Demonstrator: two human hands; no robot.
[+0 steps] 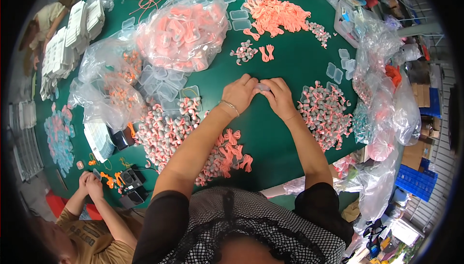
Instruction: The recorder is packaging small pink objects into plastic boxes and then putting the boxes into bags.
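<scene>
Over the middle of the green table, my left hand [240, 92] and my right hand [279, 95] meet, fingers closed from both sides on a small translucent plastic box [262, 87]. My fingers cover most of it, and its contents cannot be made out. Beyond my hands lie two coral cord bundles [266, 52] and a small cluster of grey-and-pink pieces [244, 52]. A heap of the same small pieces [325, 114] lies right of my right forearm. Another big heap [162, 136] spreads left of my left forearm, with more coral cord bundles [232, 150] beside it.
Farther back are a coral cord pile [275, 15], loose clear boxes [240, 20] and a large clear bag of filled boxes [186, 34]. White stacks [72, 36] stand far left. A co-worker's hands [90, 183] are at lower left. Plastic bags [374, 70] crowd the right edge.
</scene>
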